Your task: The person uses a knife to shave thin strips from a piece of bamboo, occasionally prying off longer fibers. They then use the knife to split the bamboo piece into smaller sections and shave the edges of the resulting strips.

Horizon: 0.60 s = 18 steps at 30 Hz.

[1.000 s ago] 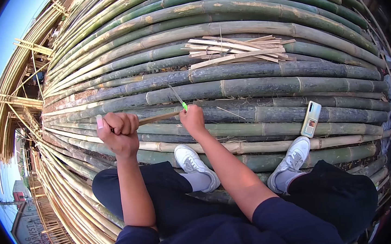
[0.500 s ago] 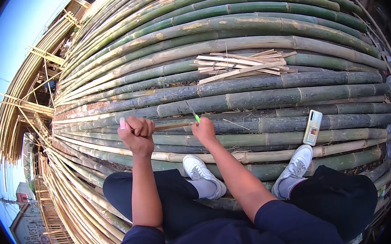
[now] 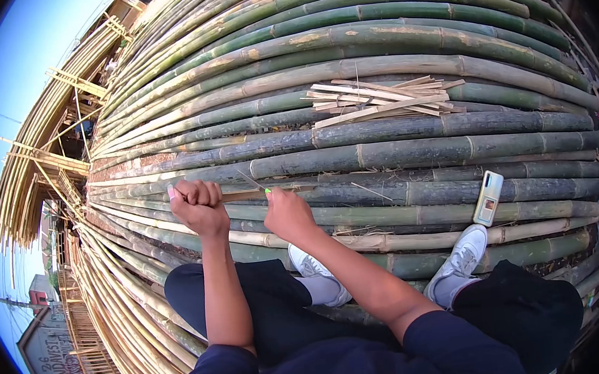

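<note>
My left hand (image 3: 200,208) is a fist around one end of a thin bamboo strip (image 3: 243,195), its thumb pointing up. The strip runs rightward, level, and its far end shows beyond my right hand (image 3: 288,216). That hand is closed on a small knife (image 3: 253,181) with a bright green handle, of which only a bit shows above the fingers. The narrow blade slants up and to the left, close over the strip. Both hands are above a layer of long bamboo poles (image 3: 396,153), near each other.
A pile of split bamboo strips (image 3: 384,99) lies on the poles ahead. To the right, a phone (image 3: 488,199) rests by my right shoe (image 3: 460,256); my left shoe (image 3: 312,268) is also on the poles. A rack of stacked poles (image 3: 45,131) stands at the left.
My right hand has moved left along the strip, closer to my left hand, and the knife blade tilts further left. My left hand has shifted slightly left. The view has moved a little.
</note>
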Available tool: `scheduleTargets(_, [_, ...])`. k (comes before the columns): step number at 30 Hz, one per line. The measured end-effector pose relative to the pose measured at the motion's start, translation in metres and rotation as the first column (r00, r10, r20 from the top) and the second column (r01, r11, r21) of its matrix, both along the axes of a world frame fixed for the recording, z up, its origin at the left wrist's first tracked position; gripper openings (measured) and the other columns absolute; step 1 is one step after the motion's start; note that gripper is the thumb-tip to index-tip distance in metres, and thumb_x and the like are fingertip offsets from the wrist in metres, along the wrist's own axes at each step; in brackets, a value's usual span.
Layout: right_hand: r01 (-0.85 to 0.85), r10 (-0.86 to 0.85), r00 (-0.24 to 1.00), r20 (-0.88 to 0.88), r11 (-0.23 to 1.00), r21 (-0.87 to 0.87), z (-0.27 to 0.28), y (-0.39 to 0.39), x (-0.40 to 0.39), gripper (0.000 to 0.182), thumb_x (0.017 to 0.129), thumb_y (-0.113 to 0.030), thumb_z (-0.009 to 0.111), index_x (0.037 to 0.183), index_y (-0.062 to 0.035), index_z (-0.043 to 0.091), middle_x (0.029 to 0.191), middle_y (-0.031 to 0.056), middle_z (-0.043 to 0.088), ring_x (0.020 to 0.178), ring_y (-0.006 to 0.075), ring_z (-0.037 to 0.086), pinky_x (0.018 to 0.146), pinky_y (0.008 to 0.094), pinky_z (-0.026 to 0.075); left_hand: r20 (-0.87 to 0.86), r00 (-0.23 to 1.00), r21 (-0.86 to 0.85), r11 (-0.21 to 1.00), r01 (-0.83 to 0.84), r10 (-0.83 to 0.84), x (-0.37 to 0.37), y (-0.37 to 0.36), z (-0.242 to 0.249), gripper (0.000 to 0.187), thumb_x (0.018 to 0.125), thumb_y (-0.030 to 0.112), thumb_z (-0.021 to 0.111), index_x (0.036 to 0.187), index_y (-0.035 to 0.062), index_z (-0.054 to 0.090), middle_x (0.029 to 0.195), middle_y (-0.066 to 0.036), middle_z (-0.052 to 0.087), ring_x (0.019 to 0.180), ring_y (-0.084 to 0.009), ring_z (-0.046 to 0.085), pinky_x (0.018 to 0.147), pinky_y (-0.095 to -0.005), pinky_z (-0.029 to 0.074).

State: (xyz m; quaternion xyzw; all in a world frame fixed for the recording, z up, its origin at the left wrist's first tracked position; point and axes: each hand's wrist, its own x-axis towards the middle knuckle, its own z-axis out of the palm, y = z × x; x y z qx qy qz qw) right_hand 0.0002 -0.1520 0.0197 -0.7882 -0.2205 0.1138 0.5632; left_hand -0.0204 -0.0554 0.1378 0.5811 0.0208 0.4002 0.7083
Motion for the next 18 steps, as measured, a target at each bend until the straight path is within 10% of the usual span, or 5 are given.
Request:
scheduleTargets(6, [-0.018,0.018,1.0,0.008,0.998,-0.057,0.054,-0.013,-0.014,0.023,0.093,-0.017,0.045,0.085,0.0037,0.05,0.067,0.025,0.062,0.065,0.0391,0.065,0.059,0.0489,0.052,-0.01,1.0,0.001,1.0,0.004,-0.004,-0.002,-0.01,-0.001,0.039,0.097,0.031,0.026,0.062,0.013,0.024,0.048,0.002,0.016,0.043,-0.0104,0.009,0.041,-0.029,0.013])
scheduleTargets(13, [0.013,-0.036,0.996,-0.087,0.968,-0.252,-0.028,-0.03,0.016,0.025,0.094,-0.017,0.043,0.091,0.0049,0.054,0.078,0.0255,0.064,0.076,0.0391,0.065,0.067,0.0489,0.052,0.006,1.0,0.059,0.998,0.019,-0.019,-0.003,-0.006,-0.005,0.041,0.097,0.032,0.024,0.061,0.0131,0.024,0.048,0.002,0.016,0.043,-0.0103,0.008,0.04,-0.0285,0.014])
scheduleTargets(18, [-0.058,0.055,0.998,-0.044,0.995,-0.085,0.003,-0.03,0.009,0.027,0.093,-0.018,0.045,0.087,0.0057,0.056,0.077,0.0268,0.063,0.073,0.0421,0.063,0.065,0.0496,0.051,-0.024,0.999,0.037,0.999,0.04,-0.039,0.0,-0.013,-0.005,0.038,0.095,0.032,0.026,0.063,0.0128,0.024,0.048,0.002,0.016,0.043,-0.0106,0.008,0.041,-0.0283,0.014])
